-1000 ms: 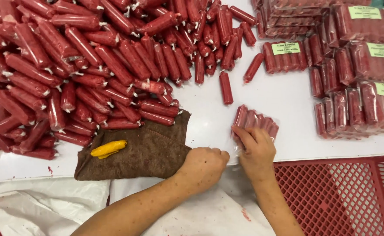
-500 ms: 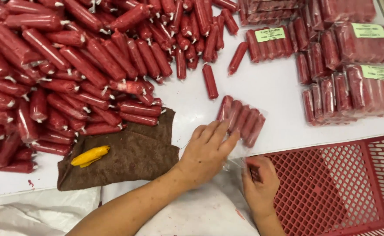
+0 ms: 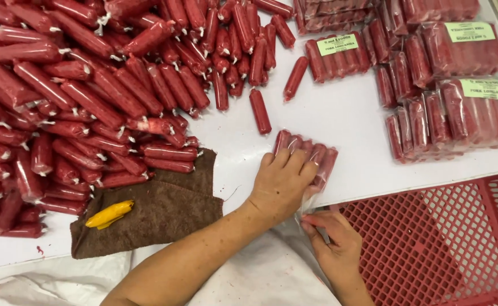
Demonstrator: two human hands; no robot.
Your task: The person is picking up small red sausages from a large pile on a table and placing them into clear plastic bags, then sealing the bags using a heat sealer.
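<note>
Left hand (image 3: 282,184) flat and open, palm down, pressing on clear plastic bag of short red sausages (image 3: 308,156) lying near front edge of white table (image 3: 351,122). Right hand (image 3: 331,238) below table edge, thumb and fingers pinched on bag's loose open end; exact grip hard to read, probably holding film only. Best kept: left palm spread evenly across all links so row stays side by side and flat, no link riding up. Right hand pulling film straight toward body, taut, no twist, so air gets pushed out toward mouth. Pressure light enough not to split casings. Loose single red sausage (image 3: 259,111) just beyond bag, big heap of red tied sausages (image 3: 90,96) to left, brown cloth (image 3: 158,212) with yellow object (image 3: 109,215) beside left wrist, labelled finished packs (image 3: 458,107) at right, red mesh plastic crate (image 3: 430,249) under right hand.
</note>
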